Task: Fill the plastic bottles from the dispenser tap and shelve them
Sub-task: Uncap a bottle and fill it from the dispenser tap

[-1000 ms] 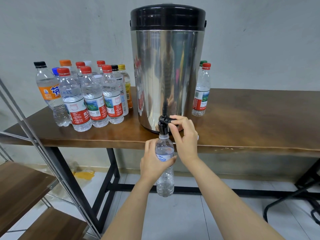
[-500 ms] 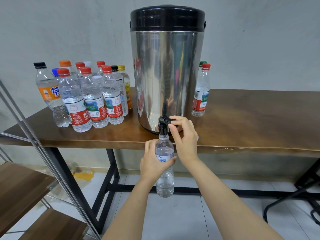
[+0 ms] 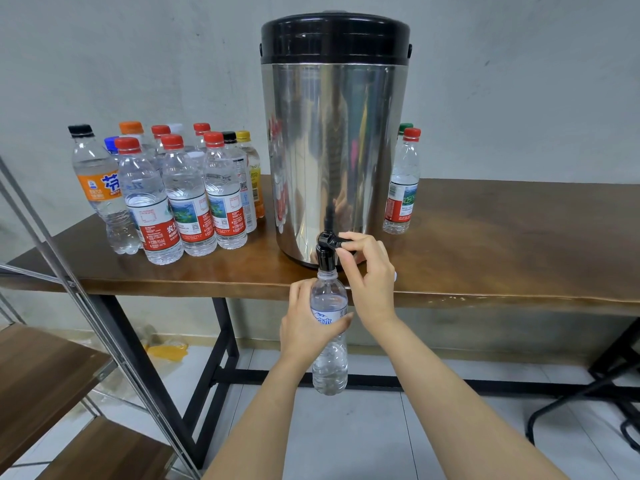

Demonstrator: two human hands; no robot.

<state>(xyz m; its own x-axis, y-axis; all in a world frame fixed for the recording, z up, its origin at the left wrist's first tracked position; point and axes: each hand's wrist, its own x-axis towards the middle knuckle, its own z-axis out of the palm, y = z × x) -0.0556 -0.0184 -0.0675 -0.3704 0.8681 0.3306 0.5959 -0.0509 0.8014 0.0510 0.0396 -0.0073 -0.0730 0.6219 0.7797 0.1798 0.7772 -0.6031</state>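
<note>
filling at the tap

your left hand (image 3: 308, 327) grips the bottle (image 3: 329, 341) upright, mouth right under the tap (image 3: 326, 252) past the table (image 3: 502, 271) edge so nothing spills; your right hand (image 3: 367, 271) pinches the lever to run it.

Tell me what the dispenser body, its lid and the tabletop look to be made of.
Dispenser body: polished metal, probably stainless steel; it mirrors the bottles beside it. Lid: black, likely plastic, with a soft sheen. Tabletop: brown wood, seemingly varnished; grain streaks and glare show.
</note>
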